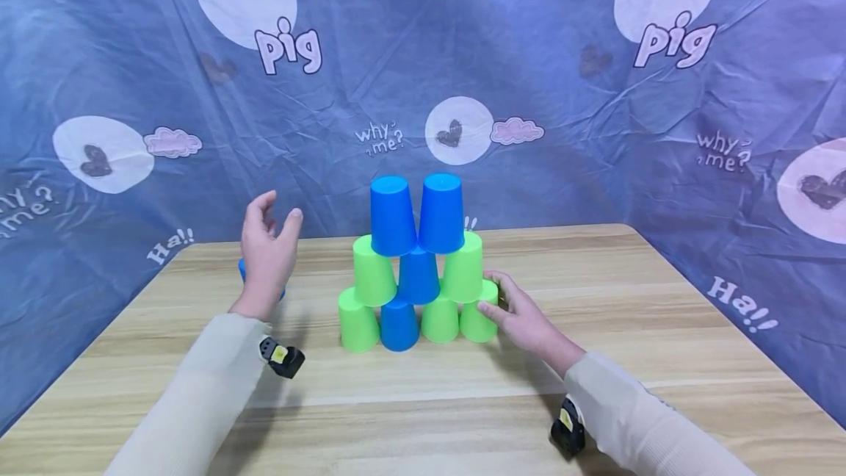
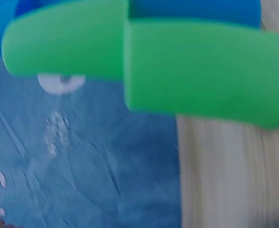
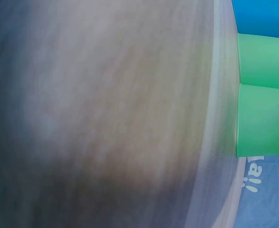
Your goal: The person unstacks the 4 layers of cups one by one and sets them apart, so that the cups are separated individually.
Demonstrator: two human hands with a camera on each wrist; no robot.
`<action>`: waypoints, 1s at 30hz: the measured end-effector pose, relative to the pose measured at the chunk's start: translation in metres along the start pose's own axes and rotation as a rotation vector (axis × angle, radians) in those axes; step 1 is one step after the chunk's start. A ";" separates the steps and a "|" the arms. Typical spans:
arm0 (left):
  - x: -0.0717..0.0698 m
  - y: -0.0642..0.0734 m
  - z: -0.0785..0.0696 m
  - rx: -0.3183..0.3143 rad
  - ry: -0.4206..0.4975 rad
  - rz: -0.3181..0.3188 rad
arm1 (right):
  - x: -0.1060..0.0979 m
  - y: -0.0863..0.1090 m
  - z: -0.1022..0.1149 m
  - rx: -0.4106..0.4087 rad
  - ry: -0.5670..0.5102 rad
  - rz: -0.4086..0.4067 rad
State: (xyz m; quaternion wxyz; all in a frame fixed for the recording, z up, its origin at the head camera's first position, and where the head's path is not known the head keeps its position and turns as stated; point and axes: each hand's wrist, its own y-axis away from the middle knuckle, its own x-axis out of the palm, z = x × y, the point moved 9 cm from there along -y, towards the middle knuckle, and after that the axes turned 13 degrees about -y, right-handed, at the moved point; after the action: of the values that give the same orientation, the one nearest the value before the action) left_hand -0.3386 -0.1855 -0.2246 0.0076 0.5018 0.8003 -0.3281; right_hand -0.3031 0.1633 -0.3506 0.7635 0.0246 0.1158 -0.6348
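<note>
Plastic cups stand upside down in a stepped stack. Its bottom row has a blue cup point(image 1: 399, 326) among several green ones. Above it sit two green cups, one at the left point(image 1: 374, 270) and one at the right point(image 1: 464, 267), with a blue cup point(image 1: 419, 276) between them. Two blue cups point(image 1: 390, 216) top the stack side by side. My right hand point(image 1: 522, 314) holds the bottom-right green cup point(image 1: 479, 318), thumb in front and fingers behind. In the air left of the stack, my left hand point(image 1: 267, 252) is empty, fingers loosely bent, partly hiding another blue cup point(image 1: 242, 269).
The wooden table point(image 1: 410, 417) extends around the stack. A blue printed cloth point(image 1: 370, 57) hangs behind the table and along both sides. Each sleeve carries a small black wrist device, such as the left one point(image 1: 283, 358).
</note>
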 end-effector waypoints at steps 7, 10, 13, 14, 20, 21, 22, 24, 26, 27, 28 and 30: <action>0.016 0.010 -0.035 0.060 0.142 0.108 | 0.000 0.000 0.000 -0.013 0.014 -0.003; 0.024 0.014 -0.046 0.088 0.147 0.161 | 0.000 0.000 0.000 -0.016 0.015 -0.005; 0.034 0.019 -0.055 0.117 0.147 0.231 | 0.000 0.000 0.000 -0.012 0.005 -0.005; 0.037 0.021 -0.058 0.123 0.134 0.255 | 0.000 0.000 0.000 -0.010 0.001 -0.004; 0.057 0.032 -0.067 0.125 0.054 0.414 | 0.001 -0.001 0.000 -0.007 -0.003 0.003; 0.060 0.034 -0.068 0.119 0.054 0.440 | 0.001 0.000 0.000 -0.007 -0.003 0.004; 0.063 0.035 -0.068 0.113 0.058 0.460 | 0.001 0.000 -0.001 -0.003 -0.003 0.001; 0.067 0.039 -0.070 0.106 0.074 0.493 | 0.001 0.000 0.000 -0.001 -0.004 -0.001; 0.070 0.041 -0.072 0.108 0.098 0.511 | 0.000 0.000 0.000 -0.001 -0.004 -0.003; 0.071 0.042 -0.073 0.114 0.109 0.517 | 0.000 0.000 0.001 -0.002 -0.005 -0.004; 0.072 0.043 -0.074 0.122 0.118 0.520 | 0.000 0.000 0.001 -0.001 -0.007 -0.006; 0.076 0.044 -0.076 0.132 0.131 0.534 | 0.001 0.001 0.002 -0.003 -0.012 -0.003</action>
State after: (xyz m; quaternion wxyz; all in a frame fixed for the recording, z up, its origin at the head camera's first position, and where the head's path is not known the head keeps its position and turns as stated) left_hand -0.3166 -0.0723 -0.2134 0.0094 0.7143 0.6156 -0.3327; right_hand -0.3021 0.1625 -0.3488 0.7631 0.0195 0.1122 -0.6361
